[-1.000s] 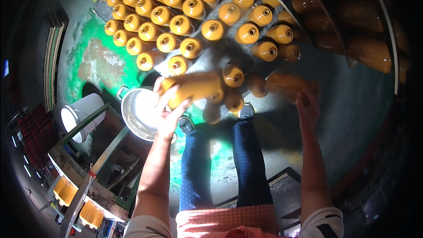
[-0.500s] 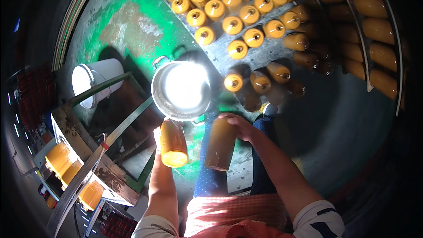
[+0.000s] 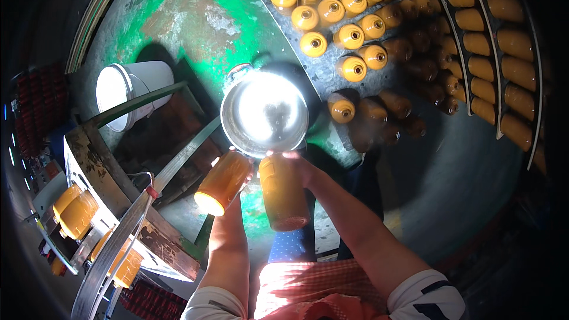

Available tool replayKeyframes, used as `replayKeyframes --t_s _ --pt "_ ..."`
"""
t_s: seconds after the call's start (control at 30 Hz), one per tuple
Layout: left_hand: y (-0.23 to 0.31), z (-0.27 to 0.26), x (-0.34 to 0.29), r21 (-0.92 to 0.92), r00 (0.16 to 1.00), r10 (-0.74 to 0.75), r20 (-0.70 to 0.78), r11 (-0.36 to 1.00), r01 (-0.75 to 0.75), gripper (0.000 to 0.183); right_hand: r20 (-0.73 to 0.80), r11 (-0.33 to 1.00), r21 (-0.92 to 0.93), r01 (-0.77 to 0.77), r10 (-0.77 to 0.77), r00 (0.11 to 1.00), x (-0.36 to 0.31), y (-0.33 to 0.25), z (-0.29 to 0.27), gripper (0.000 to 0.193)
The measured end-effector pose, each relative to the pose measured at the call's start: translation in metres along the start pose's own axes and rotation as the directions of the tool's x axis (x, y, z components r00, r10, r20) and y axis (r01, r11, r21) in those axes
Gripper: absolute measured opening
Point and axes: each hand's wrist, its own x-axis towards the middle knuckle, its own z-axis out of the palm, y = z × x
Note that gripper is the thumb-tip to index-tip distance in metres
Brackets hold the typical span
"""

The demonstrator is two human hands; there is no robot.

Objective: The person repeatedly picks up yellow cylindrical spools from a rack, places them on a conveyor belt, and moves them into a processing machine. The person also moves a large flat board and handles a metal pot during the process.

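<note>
My left hand point(image 3: 246, 179) is wrapped round a glossy yellow-orange bottle point(image 3: 223, 185), which lies tilted with its base toward the lower left. Close beside it, my right hand point(image 3: 301, 166) grips a second, duller yellow-orange bottle point(image 3: 283, 195), its base toward me. The far ends of both bottles are at the near rim of a round metal pot point(image 3: 227, 133). Glare hides most of what is in the pot. Both bottles' necks are hidden from view.
Rows of upright yellow-orange bottles point(image 3: 349, 36) stand on the floor at the far right, with curved racks of more bottles point(image 3: 481, 68) beyond. To the left are a white bucket point(image 3: 151, 86), a worn wooden frame point(image 3: 106, 166) and several yellow bottles point(image 3: 77, 210) below it.
My right hand has brought its bottle leftward, closer to the other one and to the pot. The left bottle has swung, its base now pointing lower left. The whole view has shifted slightly.
</note>
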Motion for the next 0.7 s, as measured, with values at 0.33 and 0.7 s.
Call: replayKeyframes --t_s 0.33,0.7 --pt "-0.012 0.014 0.0 0.031 0.994 0.099 -0.051 0.995 -0.097 0.054 -0.002 0.912 0.293 -0.286 0.3 0.954 -0.01 0.001 -0.011 0.044" --pt "-0.059 0.052 0.04 0.242 0.869 0.414 -0.272 0.903 -0.354 0.058 -0.427 0.952 -0.126 0.278 -0.305 0.852 -0.14 -0.169 -0.131 0.041"
